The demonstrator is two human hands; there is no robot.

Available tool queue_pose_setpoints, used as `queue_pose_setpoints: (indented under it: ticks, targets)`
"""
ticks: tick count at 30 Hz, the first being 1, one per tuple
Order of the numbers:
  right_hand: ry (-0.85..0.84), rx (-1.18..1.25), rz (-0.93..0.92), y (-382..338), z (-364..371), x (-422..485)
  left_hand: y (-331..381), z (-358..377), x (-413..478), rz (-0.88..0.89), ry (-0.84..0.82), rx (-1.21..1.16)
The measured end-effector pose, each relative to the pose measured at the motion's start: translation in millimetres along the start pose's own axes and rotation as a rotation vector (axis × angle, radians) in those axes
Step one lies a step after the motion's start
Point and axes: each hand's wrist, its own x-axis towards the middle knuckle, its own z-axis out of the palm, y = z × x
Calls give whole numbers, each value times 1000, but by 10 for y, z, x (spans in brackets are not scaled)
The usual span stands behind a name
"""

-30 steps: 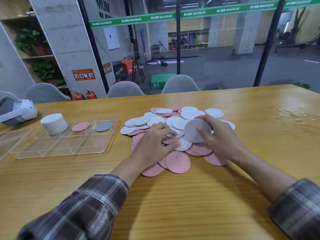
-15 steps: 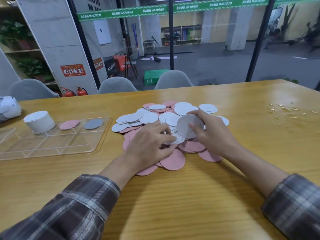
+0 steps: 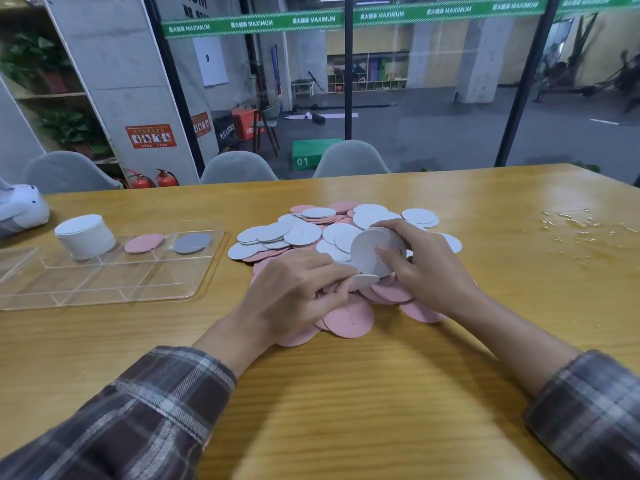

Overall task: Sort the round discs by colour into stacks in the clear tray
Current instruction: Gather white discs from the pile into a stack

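A heap of white and pink discs (image 3: pixel 304 233) lies mid-table. My right hand (image 3: pixel 426 268) grips a small stack of white discs (image 3: pixel 369 252), tilted on edge above the heap. My left hand (image 3: pixel 298 292) rests on the heap's near side and pinches a white disc (image 3: pixel 363 281) at its fingertips. The clear tray (image 3: pixel 114 282) lies to the left. In its back row stand a tall stack of white discs (image 3: pixel 85 235), a pink disc (image 3: pixel 143 243) and a grey disc (image 3: pixel 192 242).
A white headset (image 3: pixel 20 213) sits at the far left edge. A clear lid (image 3: pixel 14 261) lies left of the tray. Spilled water drops (image 3: pixel 581 221) glisten at the right. Grey chairs (image 3: pixel 239 167) stand behind the table.
My left hand's fingertips have closed on a white disc just under the stack in my right hand. The stack has stayed tilted in my right hand.
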Motion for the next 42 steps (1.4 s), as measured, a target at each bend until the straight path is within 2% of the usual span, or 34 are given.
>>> queue_pose_setpoints:
  ticks: [7, 18, 25, 28, 35, 42]
  targets:
    - [-21, 76, -11, -36, 4, -6, 59, 35, 21, -231, 82, -267]
    - [-58, 266, 31, -93, -26, -12, 73, -4, 41, -619, -40, -658]
    - [-88, 348, 90, -100, -5, -11, 76, -21, 58, -727, 24, -684]
    - [-112, 347, 114, -118, 5, -16, 88, -36, 62, -749, 57, -618]
    - [-165, 430, 141, -196, 40, -38, 172, -12, 105, -911, 104, -720]
    - [-98, 325, 143, -114, 47, -13, 154, 6, 69, -763, 32, -501]
